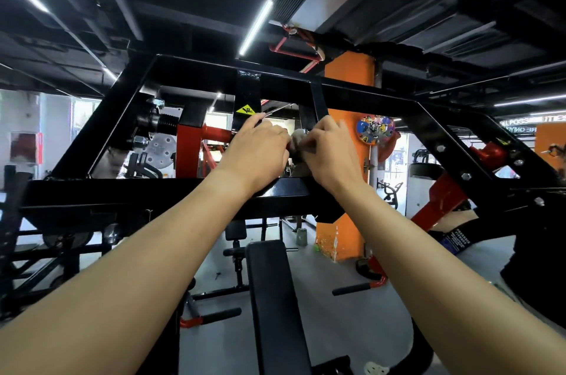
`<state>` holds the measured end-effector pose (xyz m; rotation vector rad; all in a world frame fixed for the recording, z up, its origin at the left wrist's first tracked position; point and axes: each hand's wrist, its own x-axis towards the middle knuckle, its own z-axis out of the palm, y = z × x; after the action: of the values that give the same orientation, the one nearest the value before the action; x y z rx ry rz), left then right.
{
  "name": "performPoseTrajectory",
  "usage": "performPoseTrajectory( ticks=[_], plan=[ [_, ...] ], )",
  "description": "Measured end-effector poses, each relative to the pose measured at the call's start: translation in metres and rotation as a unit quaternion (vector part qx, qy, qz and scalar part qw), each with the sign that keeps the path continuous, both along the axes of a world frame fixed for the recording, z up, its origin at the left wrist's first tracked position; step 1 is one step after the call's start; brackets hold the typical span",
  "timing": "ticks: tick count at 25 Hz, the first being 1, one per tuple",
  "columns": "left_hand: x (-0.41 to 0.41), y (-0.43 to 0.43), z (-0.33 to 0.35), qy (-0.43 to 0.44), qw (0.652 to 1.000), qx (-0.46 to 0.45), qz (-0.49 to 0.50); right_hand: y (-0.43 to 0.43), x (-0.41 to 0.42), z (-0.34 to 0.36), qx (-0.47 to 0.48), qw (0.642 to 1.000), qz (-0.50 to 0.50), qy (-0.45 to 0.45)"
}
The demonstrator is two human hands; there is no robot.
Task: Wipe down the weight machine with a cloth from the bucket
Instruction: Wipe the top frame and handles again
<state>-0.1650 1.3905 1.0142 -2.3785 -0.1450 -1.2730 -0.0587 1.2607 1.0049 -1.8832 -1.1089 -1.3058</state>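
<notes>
Black painted steel tubing forms the weight machine's upper frame, its long crossbeams running left to right at head height. A small grey cloth, bunched with no clear long axis, is pinched between both hands just above the near crossbeam. The left hand is curled with fingers closed on the cloth's left side; the right hand is closed on its right side, fingertips together. A yellow triangular warning sticker is seen on a black upright, its symbol unreadable. Red cylindrical pivot parts sit behind the hands. A padded black bench extends lengthwise below. Mirrored white lettering at far right cannot be read.
</notes>
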Motion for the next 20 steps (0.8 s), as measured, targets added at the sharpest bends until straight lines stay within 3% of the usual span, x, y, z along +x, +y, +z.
performPoseTrajectory(
  ticks=[6,10,15,20],
  plan=[
    [0.0,0.002,0.001,0.003,1.0,0.002,0.007,0.003,-0.016,0.004,-0.037,0.995,-0.067,0.056],
    [-0.002,0.0,0.0,0.005,1.0,0.0,0.003,-0.005,-0.006,0.004,0.073,0.995,-0.036,0.064],
    [0.0,-0.001,0.0,0.001,1.0,-0.002,0.008,-0.014,-0.004,-0.01,0.006,0.996,-0.068,0.065],
    [0.0,-0.003,0.001,0.002,1.0,-0.009,0.014,-0.005,0.009,0.013,0.06,0.992,-0.057,0.093]
  ],
)
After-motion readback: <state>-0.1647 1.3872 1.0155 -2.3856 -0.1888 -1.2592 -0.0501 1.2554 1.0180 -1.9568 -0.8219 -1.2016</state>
